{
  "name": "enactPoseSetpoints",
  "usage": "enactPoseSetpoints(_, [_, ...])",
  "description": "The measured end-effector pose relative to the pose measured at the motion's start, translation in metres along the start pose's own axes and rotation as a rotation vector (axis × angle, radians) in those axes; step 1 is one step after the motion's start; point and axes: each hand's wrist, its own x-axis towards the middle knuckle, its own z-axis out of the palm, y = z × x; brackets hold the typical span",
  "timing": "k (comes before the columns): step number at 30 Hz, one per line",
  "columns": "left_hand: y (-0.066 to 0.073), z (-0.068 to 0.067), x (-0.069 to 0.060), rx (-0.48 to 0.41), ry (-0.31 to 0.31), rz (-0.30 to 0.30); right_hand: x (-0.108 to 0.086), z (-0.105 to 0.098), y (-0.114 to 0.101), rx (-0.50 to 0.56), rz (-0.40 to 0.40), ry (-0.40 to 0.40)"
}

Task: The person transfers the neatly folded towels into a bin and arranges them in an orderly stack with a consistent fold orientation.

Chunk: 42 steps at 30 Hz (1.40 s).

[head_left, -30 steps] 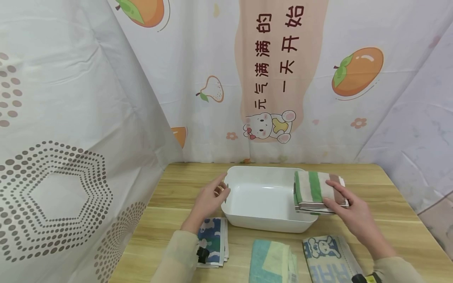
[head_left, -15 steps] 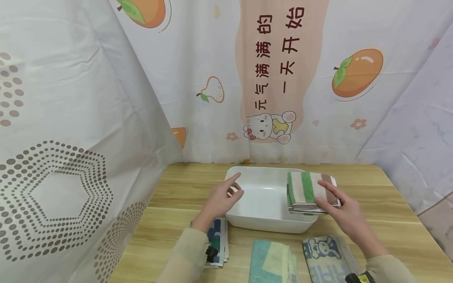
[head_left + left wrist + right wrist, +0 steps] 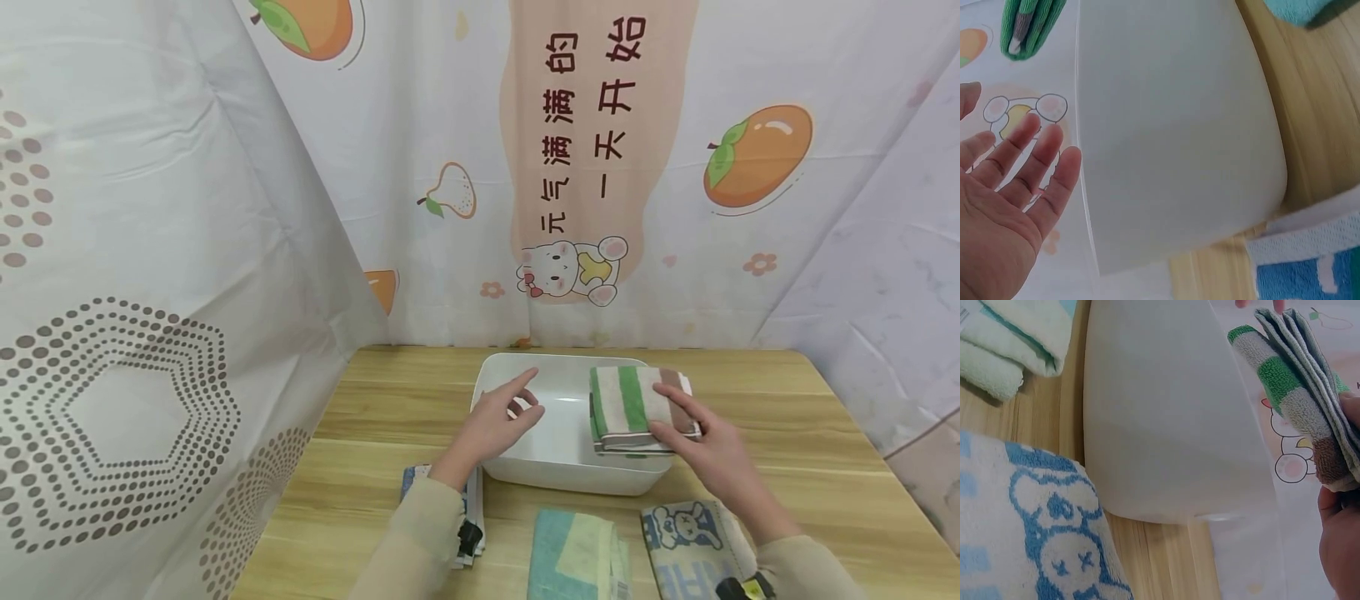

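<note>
A folded towel (image 3: 630,404) with green, white and brown stripes is gripped at its right end by my right hand (image 3: 705,442), thumb on the near side. It hangs over the right half of a white plastic bin (image 3: 577,477). My left hand (image 3: 495,421) hovers above the bin's left part, fingers loosely spread and holding nothing. In the left wrist view the palm of the left hand (image 3: 1010,206) shows bare, apart from the striped towel (image 3: 1032,28). The right wrist view shows the striped towel (image 3: 1304,394) folded in several layers.
In front of the bin lie a blue patterned folded towel (image 3: 472,508), partly under the left forearm, a teal and yellow one (image 3: 573,554), and a blue and beige bear towel (image 3: 693,542). All rest on the wooden table (image 3: 810,467). A printed curtain (image 3: 450,250) hangs behind.
My right hand has carried the striped towel leftward, further over the bin. My left hand has moved right, from the bin's left rim to above its inside.
</note>
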Motion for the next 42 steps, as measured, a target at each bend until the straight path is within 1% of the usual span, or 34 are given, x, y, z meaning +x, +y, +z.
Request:
enactPoseSetpoints(5, [0.003, 0.007, 0.004, 0.001, -0.004, 0.0, 0.001, 0.005, -0.004, 0.026, -0.014, -0.025])
enactPoseSetpoints(11, [0.008, 0.014, 0.007, -0.037, -0.048, -0.046, 0.001, 0.012, -0.01, 0.007, -0.017, -0.034])
enactPoseSetpoints(17, [0.007, 0.023, 0.013, -0.07, -0.085, -0.086, 0.002, 0.018, -0.014, 0.018, -0.011, -0.051])
enactPoseSetpoints(21, [0.008, 0.027, 0.013, -0.127, -0.109, -0.091, 0.002, 0.023, -0.016, 0.015, -0.019, -0.051])
enactPoseSetpoints(25, [0.011, 0.029, 0.013, -0.181, -0.115, -0.085, 0.003, 0.028, -0.018, 0.018, -0.033, -0.047])
enactPoseSetpoints(30, [0.014, 0.032, 0.014, -0.192, -0.117, -0.093, 0.003, 0.033, -0.021, 0.026, -0.024, -0.054])
enactPoseSetpoints(33, [0.014, 0.033, 0.014, -0.197, -0.108, -0.1, 0.003, 0.035, -0.022, 0.036, -0.024, -0.05])
enactPoseSetpoints(42, [0.014, 0.037, 0.015, -0.201, -0.046, -0.036, 0.003, 0.041, -0.023, 0.067, -0.036, -0.038])
